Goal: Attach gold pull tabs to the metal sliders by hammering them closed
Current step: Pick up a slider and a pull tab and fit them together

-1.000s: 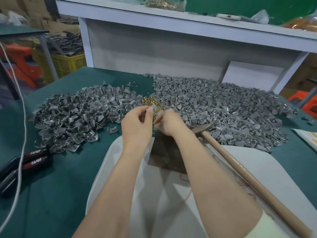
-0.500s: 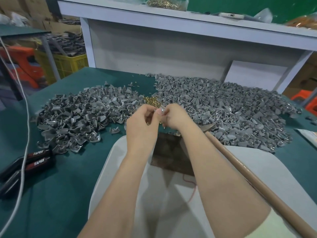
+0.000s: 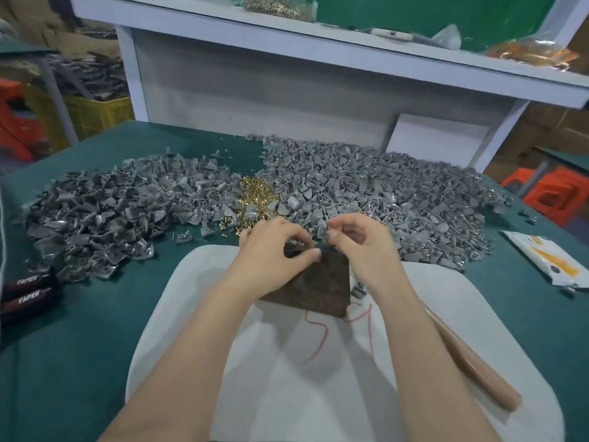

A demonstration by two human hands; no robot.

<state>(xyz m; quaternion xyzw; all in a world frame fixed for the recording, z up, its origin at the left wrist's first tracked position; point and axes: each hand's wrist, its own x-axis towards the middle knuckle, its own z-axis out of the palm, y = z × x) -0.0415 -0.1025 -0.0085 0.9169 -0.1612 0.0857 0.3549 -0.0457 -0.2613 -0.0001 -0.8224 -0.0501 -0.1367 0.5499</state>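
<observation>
My left hand (image 3: 274,247) hovers over the far edge of a dark metal block (image 3: 314,287), fingers curled, thumb and forefinger close together; what they pinch is hidden. My right hand (image 3: 360,240) pinches a grey metal slider (image 3: 323,232) just above the block. A small heap of gold pull tabs (image 3: 256,199) lies between two big piles of grey sliders, the left pile (image 3: 105,218) and the right pile (image 3: 398,199). The wooden-handled hammer (image 3: 471,362) lies on the white cloth (image 3: 287,378) under my right forearm.
Green felt covers the table (image 3: 79,330). Black handles marked TAPER (image 3: 27,291) lie at the left edge. A white packet (image 3: 548,260) lies at the right. A white shelf (image 3: 318,52) with bags of parts rises behind the piles.
Both hands have come back from the gold heap toward me and now sit over the dark block. The view has tilted down, showing more of the block and the cloth.
</observation>
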